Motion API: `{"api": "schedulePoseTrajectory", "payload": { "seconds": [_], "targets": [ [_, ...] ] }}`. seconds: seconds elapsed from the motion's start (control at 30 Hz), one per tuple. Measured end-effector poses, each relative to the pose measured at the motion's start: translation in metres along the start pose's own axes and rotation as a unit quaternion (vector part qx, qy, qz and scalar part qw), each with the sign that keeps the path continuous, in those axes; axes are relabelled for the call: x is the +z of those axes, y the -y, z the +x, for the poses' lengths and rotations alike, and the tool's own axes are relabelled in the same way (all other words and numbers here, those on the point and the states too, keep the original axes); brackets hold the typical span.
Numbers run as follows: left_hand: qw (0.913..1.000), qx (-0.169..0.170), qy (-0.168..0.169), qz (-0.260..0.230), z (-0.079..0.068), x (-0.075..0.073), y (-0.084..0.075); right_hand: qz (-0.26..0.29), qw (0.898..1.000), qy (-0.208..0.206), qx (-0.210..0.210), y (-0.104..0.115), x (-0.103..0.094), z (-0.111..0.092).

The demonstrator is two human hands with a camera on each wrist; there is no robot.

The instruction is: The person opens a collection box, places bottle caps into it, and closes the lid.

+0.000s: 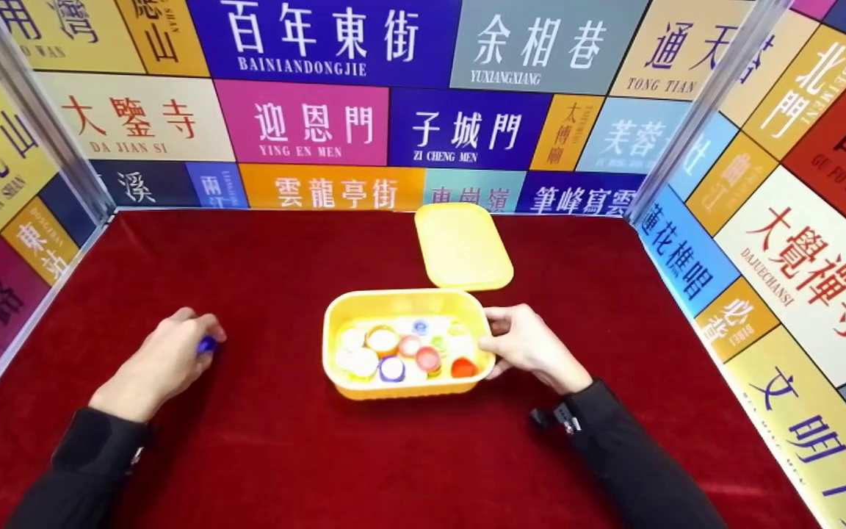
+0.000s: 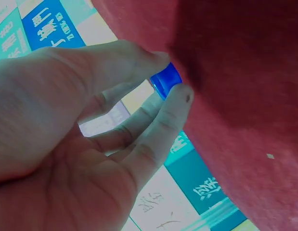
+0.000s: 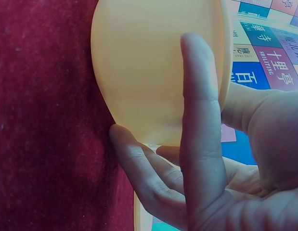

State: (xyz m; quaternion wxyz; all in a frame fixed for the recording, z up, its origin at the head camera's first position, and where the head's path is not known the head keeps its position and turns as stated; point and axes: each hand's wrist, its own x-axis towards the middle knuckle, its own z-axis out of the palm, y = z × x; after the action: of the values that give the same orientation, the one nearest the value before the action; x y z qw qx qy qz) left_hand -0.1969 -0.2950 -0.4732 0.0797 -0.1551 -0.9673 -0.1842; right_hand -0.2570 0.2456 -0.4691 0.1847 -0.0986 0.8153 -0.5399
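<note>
Over the left part of the cloth, my left hand [image 1: 158, 364] pinches a small blue bottle cap [image 2: 166, 81] between thumb and fingertips. The cap shows in the head view only as a dark blue bit at the fingers. My right hand [image 1: 533, 347] grips the right end of a yellow plastic box [image 1: 401, 392], its thumb over the rim and fingers against the outer wall [image 3: 139, 72]. Inside the box lie several round caps, among them a red cap [image 1: 463, 367], a purple-edged cap [image 1: 392, 369] and an orange-rimmed cap [image 1: 382, 341].
A yellow lid [image 1: 465, 246] lies flat behind the box, near the back edge. Dark red cloth [image 1: 261, 455] covers the table. Printed panels [image 1: 298, 121] with metal corner posts [image 1: 709, 103] stand at the back and both sides.
</note>
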Motion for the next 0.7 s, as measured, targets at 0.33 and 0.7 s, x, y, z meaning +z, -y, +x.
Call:
{"api": "schedulePoseTrajectory", "payload": {
  "seconds": [0.33,0.7],
  "targets": [
    [0.9958,0.065,-0.062,-0.021,0.031,-0.003,-0.045,-0.005,1.000,-0.001,-0.001,-0.001,-0.001,0.001],
    [0.9807,0.167,-0.096,-0.033,0.071,0.018,-0.113,-0.001,1.000,-0.003,0.000,-0.001,-0.001,0.000]
  ]
}}
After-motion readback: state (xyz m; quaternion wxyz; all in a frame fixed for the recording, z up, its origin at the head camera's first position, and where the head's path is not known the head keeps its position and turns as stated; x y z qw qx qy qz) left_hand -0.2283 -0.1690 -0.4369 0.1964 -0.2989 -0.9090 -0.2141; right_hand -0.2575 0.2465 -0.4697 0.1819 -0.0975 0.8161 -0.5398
